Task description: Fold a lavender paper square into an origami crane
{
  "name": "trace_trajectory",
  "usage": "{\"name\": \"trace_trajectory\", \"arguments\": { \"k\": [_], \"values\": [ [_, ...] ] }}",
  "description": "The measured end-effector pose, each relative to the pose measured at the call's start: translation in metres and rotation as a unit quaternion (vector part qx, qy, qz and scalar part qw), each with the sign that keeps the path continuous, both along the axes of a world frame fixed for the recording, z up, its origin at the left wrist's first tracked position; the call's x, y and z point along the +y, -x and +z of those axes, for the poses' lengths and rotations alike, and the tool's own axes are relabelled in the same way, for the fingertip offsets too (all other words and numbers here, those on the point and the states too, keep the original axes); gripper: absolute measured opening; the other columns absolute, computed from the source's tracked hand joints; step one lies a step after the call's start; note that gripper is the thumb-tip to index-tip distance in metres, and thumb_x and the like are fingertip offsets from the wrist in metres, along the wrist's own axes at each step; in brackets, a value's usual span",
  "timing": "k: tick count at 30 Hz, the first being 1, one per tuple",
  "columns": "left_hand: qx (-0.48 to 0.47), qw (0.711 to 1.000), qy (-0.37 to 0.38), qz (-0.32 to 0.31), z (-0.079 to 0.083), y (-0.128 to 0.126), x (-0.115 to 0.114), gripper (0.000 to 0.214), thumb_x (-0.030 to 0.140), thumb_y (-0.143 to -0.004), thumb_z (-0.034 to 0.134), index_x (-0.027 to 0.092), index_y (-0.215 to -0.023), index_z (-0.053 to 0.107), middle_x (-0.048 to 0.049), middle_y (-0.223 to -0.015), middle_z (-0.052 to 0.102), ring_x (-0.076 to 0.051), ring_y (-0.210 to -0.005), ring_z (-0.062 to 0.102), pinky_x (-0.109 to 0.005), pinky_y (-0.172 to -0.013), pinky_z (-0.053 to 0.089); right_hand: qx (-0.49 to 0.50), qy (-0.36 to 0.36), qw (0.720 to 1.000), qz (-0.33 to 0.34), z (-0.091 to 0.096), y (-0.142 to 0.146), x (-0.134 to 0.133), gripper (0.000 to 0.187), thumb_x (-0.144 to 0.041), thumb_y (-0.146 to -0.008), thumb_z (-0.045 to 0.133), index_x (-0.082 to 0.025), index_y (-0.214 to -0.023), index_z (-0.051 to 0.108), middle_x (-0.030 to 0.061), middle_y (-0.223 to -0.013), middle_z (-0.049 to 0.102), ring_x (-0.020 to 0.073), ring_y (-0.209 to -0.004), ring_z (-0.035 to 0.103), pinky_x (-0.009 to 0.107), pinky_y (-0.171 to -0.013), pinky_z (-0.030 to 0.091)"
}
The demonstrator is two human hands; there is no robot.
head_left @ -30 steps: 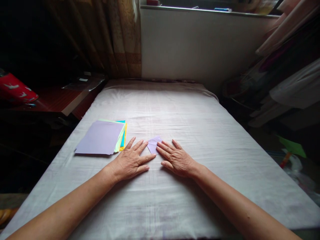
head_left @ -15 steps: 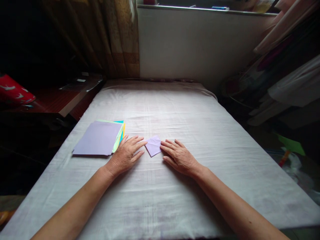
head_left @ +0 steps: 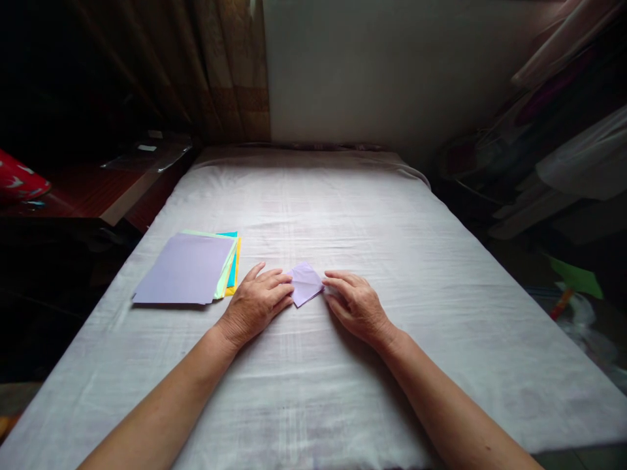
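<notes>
A small folded lilac paper [head_left: 304,284] lies on the white sheet of the bed [head_left: 343,215], between my two hands. My left hand [head_left: 255,304] rests on the sheet with its fingers curled, and their tips meet the paper's left edge. My right hand [head_left: 356,304] is curled the same way, its fingertips at the paper's right edge. Both hands seem to grip the paper by its sides, and the edge by the right hand looks slightly lifted.
A stack of coloured paper sheets [head_left: 189,269], lilac on top, lies to the left of my left hand. A dark wooden side table [head_left: 98,192] stands at the left. Curtains hang behind it, and clothes and clutter [head_left: 563,170] fill the right side.
Both hands went from lying flat with stretched fingers to curled, with their tips closing on the folded paper's sides. More of the paper now shows. The view tilted slightly down.
</notes>
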State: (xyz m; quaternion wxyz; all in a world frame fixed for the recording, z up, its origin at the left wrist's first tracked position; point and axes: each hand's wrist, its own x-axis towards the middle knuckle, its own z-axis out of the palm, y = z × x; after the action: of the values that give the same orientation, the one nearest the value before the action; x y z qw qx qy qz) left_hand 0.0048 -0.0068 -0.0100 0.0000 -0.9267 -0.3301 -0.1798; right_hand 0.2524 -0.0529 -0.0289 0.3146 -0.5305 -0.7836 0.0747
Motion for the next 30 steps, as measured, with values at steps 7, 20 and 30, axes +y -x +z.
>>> {"name": "trace_trajectory", "arguments": {
  "k": [7, 20, 30],
  "values": [
    [-0.027, 0.999, -0.037, -0.029, 0.001, -0.004, 0.001, 0.028, 0.035, -0.101, 0.043, 0.022, -0.094, 0.067, -0.0019, -0.104, 0.075, -0.016, -0.095, 0.069, -0.04, -0.103, 0.04, -0.003, -0.01, 1.0, 0.025, 0.004, 0.007, 0.0, 0.024, -0.02, -0.088, 0.054, -0.023, -0.109, 0.067, 0.0091, -0.12, 0.068, 0.0235, -0.11, 0.062, 0.041, -0.096, 0.048],
    [-0.047, 0.998, -0.013, 0.047, -0.002, -0.015, -0.005, 0.017, 0.023, -0.096, 0.048, 0.021, -0.094, 0.065, -0.0033, -0.098, 0.074, -0.018, -0.091, 0.067, -0.043, -0.102, 0.041, -0.031, 0.022, 0.997, 0.06, 0.003, 0.012, 0.02, 0.014, -0.028, -0.09, 0.06, -0.025, -0.097, 0.071, 0.0077, -0.123, 0.066, 0.0244, -0.116, 0.058, 0.042, -0.099, 0.044],
    [-0.077, 0.99, 0.055, 0.101, -0.002, -0.022, -0.007, 0.016, 0.027, -0.094, 0.052, 0.021, -0.087, 0.065, -0.004, -0.096, 0.07, -0.02, -0.092, 0.062, -0.038, -0.091, 0.047, -0.034, 0.041, 0.998, 0.027, -0.001, 0.011, 0.022, 0.015, -0.031, -0.092, 0.057, -0.025, -0.095, 0.071, 0.0066, -0.122, 0.067, 0.0258, -0.119, 0.056, 0.044, -0.101, 0.041]
  ]
}}
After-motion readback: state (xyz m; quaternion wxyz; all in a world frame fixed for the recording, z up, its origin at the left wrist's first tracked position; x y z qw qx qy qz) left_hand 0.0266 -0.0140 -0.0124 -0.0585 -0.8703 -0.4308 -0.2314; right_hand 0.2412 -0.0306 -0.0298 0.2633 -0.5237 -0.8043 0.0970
